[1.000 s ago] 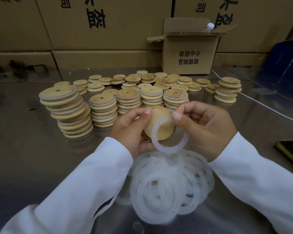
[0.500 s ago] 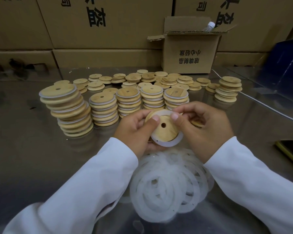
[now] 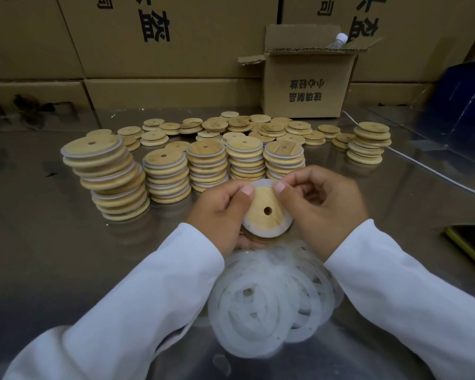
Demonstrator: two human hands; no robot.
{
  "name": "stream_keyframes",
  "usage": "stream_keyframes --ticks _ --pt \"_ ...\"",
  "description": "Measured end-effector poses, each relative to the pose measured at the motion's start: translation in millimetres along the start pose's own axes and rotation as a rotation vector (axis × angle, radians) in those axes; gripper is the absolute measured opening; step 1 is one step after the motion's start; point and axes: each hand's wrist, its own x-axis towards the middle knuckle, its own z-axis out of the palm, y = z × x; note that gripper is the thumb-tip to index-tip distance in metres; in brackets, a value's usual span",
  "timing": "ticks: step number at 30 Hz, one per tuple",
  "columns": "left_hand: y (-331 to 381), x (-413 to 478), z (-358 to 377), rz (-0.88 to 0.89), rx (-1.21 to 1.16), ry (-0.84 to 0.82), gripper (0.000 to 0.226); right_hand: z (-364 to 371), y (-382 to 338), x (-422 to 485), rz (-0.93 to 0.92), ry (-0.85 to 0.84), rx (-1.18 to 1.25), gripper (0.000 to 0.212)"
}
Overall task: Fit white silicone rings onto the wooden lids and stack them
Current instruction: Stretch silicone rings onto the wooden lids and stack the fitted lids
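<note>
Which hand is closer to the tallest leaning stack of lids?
Left. The left hand sits to the right of the tall leaning stack, gripping the wooden lid; the right hand pinches the lid's far side, farther from that stack.

Light coming soft from overhead, moderately dim, warm cast. Steel table [image 3: 39, 256] giving dull sheen, mirroring lid stacks [image 3: 113, 176] faintly at bases; lighter reflection spreading at far right. White sleeves [image 3: 137, 297] reading brightest, folds nearly washing out. Shadows lying weak, diffuse. Lid [image 3: 263, 198] at centre resolving sharp, grain showing; right hand [image 3: 327, 209] smearing slightly at outer edge. Ring pile [image 3: 272, 292] looking soft, hazy. Wide lens bowing cartons [image 3: 176, 37] toward borders; corners darkening.
</note>
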Motion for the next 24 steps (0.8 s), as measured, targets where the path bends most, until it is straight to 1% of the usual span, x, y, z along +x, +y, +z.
stream_keyframes --ticks 3,6,10,14,17,21,24 --pt "-1 0 -1 0.01 0.001 -0.011 0.024 0 0 0 0.022 -0.011 -0.015 0.012" --pt "-2 0 -3 0.032 0.008 -0.021 0.017 -1 -1 0 0.043 -0.009 -0.018 0.012" --pt "-4 2 -7 0.05 0.043 -0.019 0.017 -1 -3 1 0.106 -0.015 0.085 0.015" --pt "-1 2 -7 0.04 0.004 -0.054 0.019 -3 -5 3 0.133 0.016 0.125 0.018" --pt "-1 3 -8 0.023 -0.046 -0.052 0.018 -4 -7 3 0.106 0.015 0.12 0.016" --pt "0 6 -11 -0.015 -0.139 -0.024 0.016 -4 -10 1 0.029 -0.007 0.044 0.016" --pt "0 6 -12 -0.007 -0.177 -0.028 0.017 -7 -13 2 0.009 -0.017 0.067 0.015"
